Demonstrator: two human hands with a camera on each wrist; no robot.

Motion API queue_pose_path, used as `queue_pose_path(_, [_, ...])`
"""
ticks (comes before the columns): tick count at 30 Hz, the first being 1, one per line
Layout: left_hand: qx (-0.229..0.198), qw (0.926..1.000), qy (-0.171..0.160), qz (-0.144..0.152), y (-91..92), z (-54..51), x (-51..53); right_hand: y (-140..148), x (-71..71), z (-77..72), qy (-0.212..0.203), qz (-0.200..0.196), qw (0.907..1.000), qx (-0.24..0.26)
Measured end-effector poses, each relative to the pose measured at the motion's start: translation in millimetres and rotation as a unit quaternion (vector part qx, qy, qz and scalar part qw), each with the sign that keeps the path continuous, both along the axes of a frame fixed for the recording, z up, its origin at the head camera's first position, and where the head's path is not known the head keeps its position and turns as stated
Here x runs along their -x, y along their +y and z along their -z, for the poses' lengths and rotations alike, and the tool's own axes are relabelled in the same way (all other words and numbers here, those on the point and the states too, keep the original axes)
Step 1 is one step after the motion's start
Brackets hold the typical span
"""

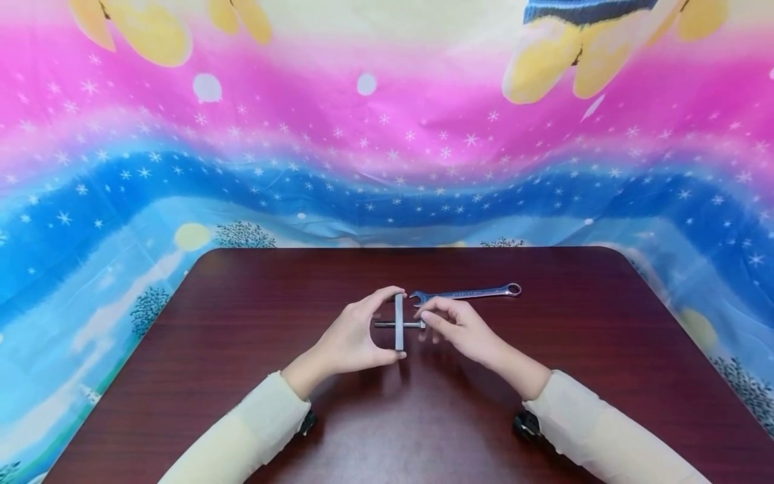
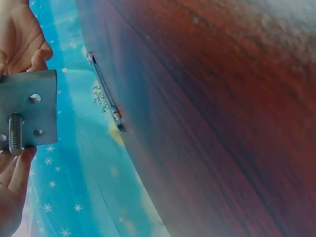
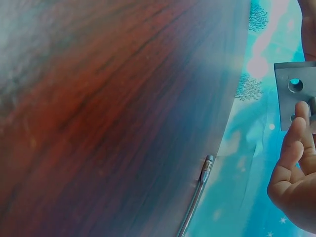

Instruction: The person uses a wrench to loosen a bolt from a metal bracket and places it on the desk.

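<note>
A grey metal plate [image 1: 399, 323] with several holes is held on edge above the table by the left hand [image 1: 353, 336], thumb on the near edge and fingers on the far edge. Through the plate runs a bolt [image 1: 384, 325]; its threaded end points left, toward the left palm. The right hand [image 1: 467, 331] pinches the bolt's head on the right side. In the left wrist view the threaded shank [image 2: 16, 134] sticks out of the plate [image 2: 45, 106]. The right wrist view shows the right hand's fingers [image 3: 295, 143] in front of the plate [image 3: 287, 101].
A combination wrench [image 1: 471, 294] lies on the dark reddish table [image 1: 272, 282], just beyond the right hand. Behind the table hangs a colourful printed cloth [image 1: 387, 154].
</note>
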State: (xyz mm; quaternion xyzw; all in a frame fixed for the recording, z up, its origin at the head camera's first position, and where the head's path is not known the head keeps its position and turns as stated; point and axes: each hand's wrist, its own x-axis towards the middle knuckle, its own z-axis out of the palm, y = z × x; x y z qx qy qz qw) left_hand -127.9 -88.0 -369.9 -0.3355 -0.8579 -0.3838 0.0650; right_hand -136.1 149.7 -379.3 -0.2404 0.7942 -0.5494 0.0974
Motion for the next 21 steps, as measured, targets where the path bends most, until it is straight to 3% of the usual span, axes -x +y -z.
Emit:
queue_pose_path(5, [-0.004,1.0,0.002,0.008,0.7,-0.1,1.4,-1.3,2.0,1.0,0.005,0.003,0.9999,0.011])
queue_pose_path(12, [-0.006,0.9999,-0.01,-0.004,0.2,1.0,3.2,-1.3,2.3,3.0,0.054,0.025,0.9982,-0.004])
queue_pose_path(21, [-0.002,0.9998,-0.018,-0.001,-1.4,1.6,3.2,-1.2,2.1,1.9,-0.022,0.008,0.9996,0.018])
